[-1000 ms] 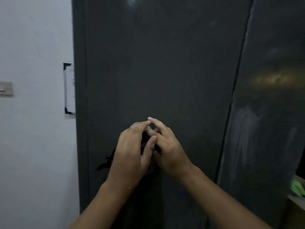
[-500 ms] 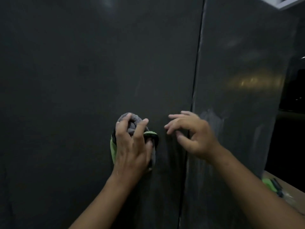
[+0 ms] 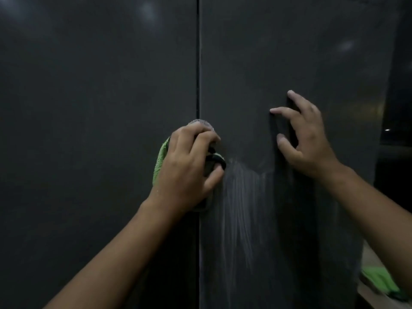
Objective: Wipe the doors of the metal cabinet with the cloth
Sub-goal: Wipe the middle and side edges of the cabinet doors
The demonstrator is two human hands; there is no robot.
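Left hand [image 3: 189,166] gripping bunched grey-green cloth [image 3: 161,162] against dark metal cabinet doors [image 3: 245,63] — right hand [image 3: 305,139] resting fingers spread, holding nothing.

The doors [image 3: 100,108] are dark charcoal grey with a black seam [image 3: 198,63], the right one marked by pale whitish vertical streaks [image 3: 239,197]; the cloth [image 3: 161,161] is bright green with a grey side and black edging, and another green thing [image 3: 379,279] lies on a tan surface [image 3: 372,296].
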